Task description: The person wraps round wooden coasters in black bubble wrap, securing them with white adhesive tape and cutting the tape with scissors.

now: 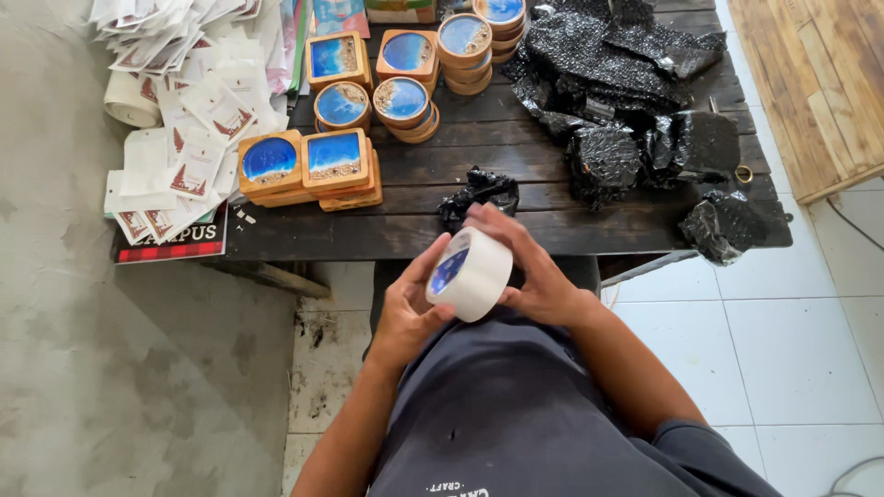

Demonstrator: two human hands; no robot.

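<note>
Shirt (516,414): dark grey, short-sleeved
Print: small white lettering low on the front
Arms, left hand (410,308), right hand (539,276): bare

Left hand (410,313), right hand (534,271) raised together, fingers curled.

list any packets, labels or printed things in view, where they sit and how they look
Paper packets: heaped at the table's left end, white with red-brown marks.
Book or pad: under that heap, black cover, red edge.
Wrapped bundles: right side, glossy black.
Tape roll: in both hands, whitish.
</note>
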